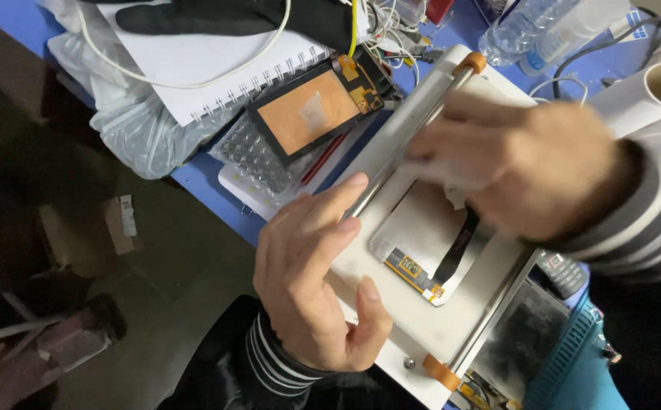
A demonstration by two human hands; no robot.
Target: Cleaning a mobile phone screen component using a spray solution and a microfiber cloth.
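A white flat machine plate with metal rails and orange end caps lies on the blue table. On it rests a thin silvery screen panel with a black flex cable and a gold connector. My left hand presses on the plate's near edge, its index finger along the left metal rail, thumb on the plate. My right hand, blurred, holds a white wipe against the panel's top.
A second phone screen with a copper-coloured back lies beyond the plate on bubble wrap. A spiral notebook, white cable, plastic bottles, a paper roll and a blue device crowd the table. The floor is at left.
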